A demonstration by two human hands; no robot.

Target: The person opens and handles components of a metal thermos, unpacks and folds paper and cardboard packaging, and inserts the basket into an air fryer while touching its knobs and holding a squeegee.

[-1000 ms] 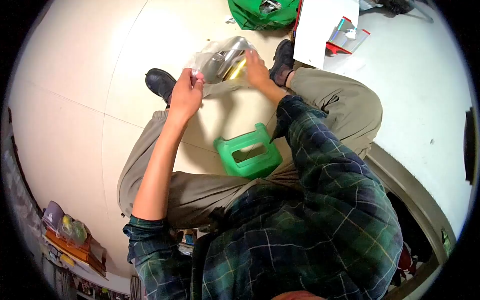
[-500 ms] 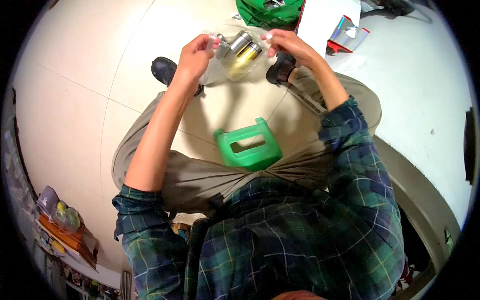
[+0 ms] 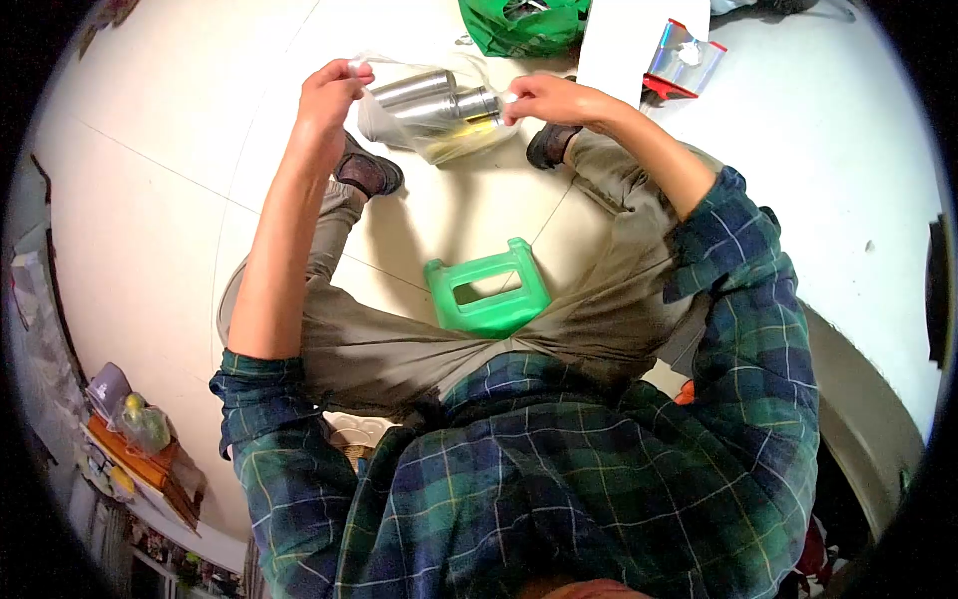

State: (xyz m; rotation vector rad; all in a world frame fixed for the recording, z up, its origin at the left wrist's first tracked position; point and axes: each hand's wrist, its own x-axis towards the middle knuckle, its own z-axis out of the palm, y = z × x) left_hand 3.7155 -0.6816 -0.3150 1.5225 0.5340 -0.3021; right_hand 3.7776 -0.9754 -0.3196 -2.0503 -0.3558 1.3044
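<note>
A clear plastic bag (image 3: pixel 431 150) is stretched between my two hands above the floor. My left hand (image 3: pixel 329 105) pinches its left edge, with the fingers closed. On the opposite side, the closed fingers of my right hand (image 3: pixel 554 100) grip the bag's right edge. Shiny silver metal cylinders (image 3: pixel 414 92) lie tilted inside the bag, seen through the film. Near my right hand, a container with a silver lid and yellow side (image 3: pixel 479 128) is also in the bag.
Between my legs stands a green plastic object (image 3: pixel 494 311) with a rectangular opening. A green bag (image 3: pixel 524 28) is beyond my hands. At the right, a red-edged clear item (image 3: pixel 684 60) lies on a white surface (image 3: pixel 818 180). An orange-brown box (image 3: pixel 150 459) is far left.
My hands have moved farther apart, the left one outward and left. The bag is pulled wider, and the silver cylinders have shifted left and lie flatter. My left foot shows in a different place.
</note>
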